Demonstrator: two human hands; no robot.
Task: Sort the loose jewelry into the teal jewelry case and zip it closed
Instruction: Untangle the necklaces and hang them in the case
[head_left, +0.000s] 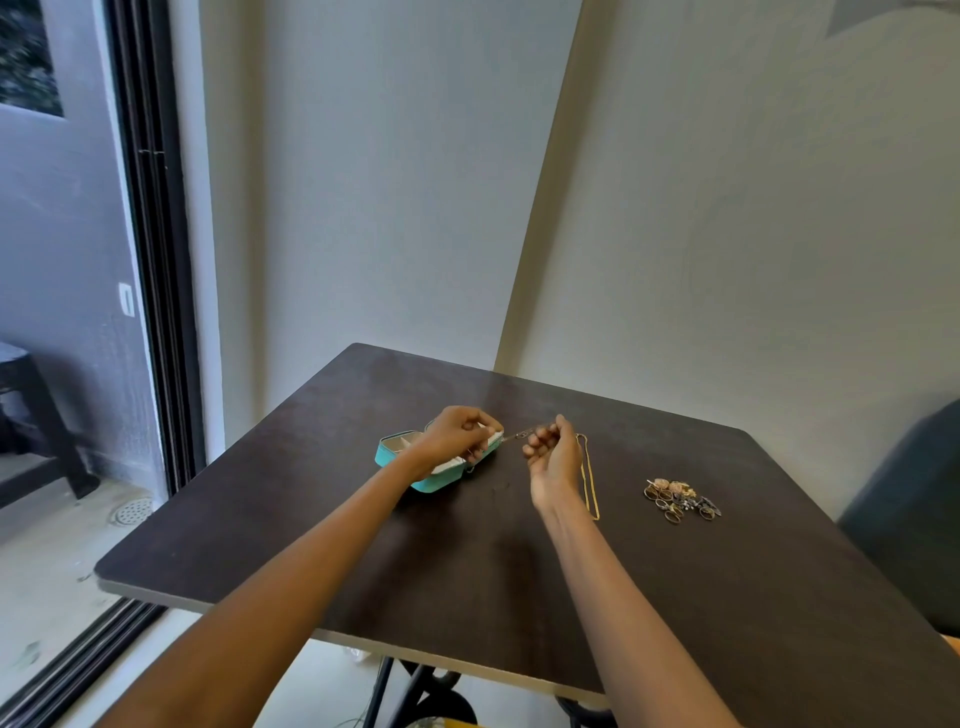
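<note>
Open teal zip-around jewelry case (395, 457) sat at table centre-left. Left hand (457, 436) and right hand (553, 454) each pinched an end of a thin dark chain (519, 434) stretched above it. Heap of loose rings (680, 500) waited right. Advice: slacken, coil into one compartment.

The case (441, 480) is teal with a white inside, the desk (467, 571) dark brown, the chain (589, 483) gold.

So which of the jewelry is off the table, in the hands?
The thin silvery chain, stretched between the left hand and right hand. The gold chain and ring pile lie on the table.
</note>
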